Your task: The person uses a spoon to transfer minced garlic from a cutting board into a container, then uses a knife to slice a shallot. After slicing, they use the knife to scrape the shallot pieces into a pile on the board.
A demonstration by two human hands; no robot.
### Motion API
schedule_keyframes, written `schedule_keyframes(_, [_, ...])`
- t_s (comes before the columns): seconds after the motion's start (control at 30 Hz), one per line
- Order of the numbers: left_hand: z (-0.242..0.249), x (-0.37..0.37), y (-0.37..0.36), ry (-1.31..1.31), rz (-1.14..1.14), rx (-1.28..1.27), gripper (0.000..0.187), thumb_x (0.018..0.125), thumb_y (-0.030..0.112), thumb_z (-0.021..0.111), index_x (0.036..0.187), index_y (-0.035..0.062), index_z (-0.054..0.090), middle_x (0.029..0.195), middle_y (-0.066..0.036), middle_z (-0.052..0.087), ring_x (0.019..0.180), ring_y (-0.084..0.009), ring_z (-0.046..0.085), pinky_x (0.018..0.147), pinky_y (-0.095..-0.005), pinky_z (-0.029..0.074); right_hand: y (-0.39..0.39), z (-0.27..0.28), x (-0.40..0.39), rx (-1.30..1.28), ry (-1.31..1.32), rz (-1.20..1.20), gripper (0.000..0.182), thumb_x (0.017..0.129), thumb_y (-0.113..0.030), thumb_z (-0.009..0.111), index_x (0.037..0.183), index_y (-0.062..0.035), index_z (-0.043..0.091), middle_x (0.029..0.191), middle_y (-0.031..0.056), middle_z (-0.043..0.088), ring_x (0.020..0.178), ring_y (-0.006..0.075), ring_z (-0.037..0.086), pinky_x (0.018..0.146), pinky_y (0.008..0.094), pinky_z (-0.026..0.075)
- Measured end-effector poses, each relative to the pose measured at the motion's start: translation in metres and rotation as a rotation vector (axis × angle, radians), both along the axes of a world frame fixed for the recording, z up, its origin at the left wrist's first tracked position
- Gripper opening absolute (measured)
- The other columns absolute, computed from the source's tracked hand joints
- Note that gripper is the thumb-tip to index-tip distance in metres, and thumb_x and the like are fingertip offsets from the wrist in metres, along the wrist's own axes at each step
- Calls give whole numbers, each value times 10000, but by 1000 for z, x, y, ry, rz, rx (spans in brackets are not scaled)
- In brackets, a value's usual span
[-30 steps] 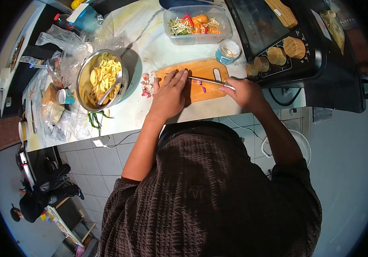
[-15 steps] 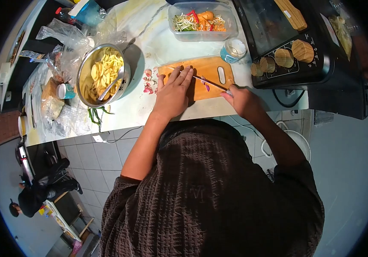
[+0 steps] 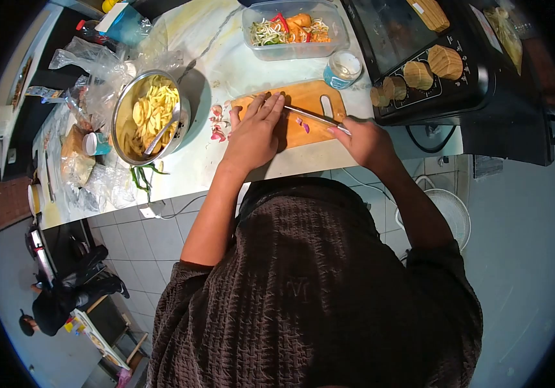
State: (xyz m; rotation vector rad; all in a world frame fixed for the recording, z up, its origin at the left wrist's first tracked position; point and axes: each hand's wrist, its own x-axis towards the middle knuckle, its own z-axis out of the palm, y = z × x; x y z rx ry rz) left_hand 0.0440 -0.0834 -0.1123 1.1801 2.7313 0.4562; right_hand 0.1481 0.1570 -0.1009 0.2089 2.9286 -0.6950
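Observation:
My right hand (image 3: 366, 141) is wrapped round the handle of a knife (image 3: 308, 114), whose blade slants left over a wooden cutting board (image 3: 319, 90). The blade's far end runs to my left hand (image 3: 255, 137), and its tip is hidden there. That hand lies flat with fingers stretched out over the board's left part; whatever is beneath the fingers cannot be seen. Small purple pieces, looking like shallot (image 3: 304, 127), lie on the board just below the blade. Left of the board are scattered garlic cloves and reddish peels (image 3: 218, 123).
A metal pot (image 3: 118, 132) holds yellow sliced pieces and a spoon. Green chillies (image 3: 140, 178) lie near the counter edge. Behind the board stand a plastic container (image 3: 249, 46) of vegetables and a small jar (image 3: 342, 70). A black oven (image 3: 484, 90) is at right; a person (image 3: 64, 304) sits lower left.
The whole view has shifted slightly, with the counter things now a little further left. The knife handle tilts slightly differently in my right hand; my left hand stays flat over the board.

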Motion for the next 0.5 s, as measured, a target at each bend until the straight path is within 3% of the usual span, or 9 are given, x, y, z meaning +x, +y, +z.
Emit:
schedule_keyframes(0.2, [10,-3,-6,-15,2,32,773,759,13,612,1497,113,404,1524,-61,446,1425,-285,373,1105,-650,179,1,2,-1,-45,115,32,422,947,-442,607,878,-27,639,743,198,651,729,397,654,656,471,514])
schedule_keyframes(0.4, [7,3,-10,-41,10,0,791,749,4,605,1503,122,397,1529,-54,442,1419,-273,382,1105,-622,196,-2,4,2,-35,60,65,370,955,-397,610,951,-32,671,704,212,640,718,403,654,636,468,515])
schedule_keyframes(0.5, [3,5,-10,-48,14,-25,822,730,7,597,1513,133,381,1534,-47,434,1421,-263,379,1110,-606,210,-5,3,1,27,-59,40,447,951,-465,594,921,-25,665,769,212,677,752,383,681,708,466,535])
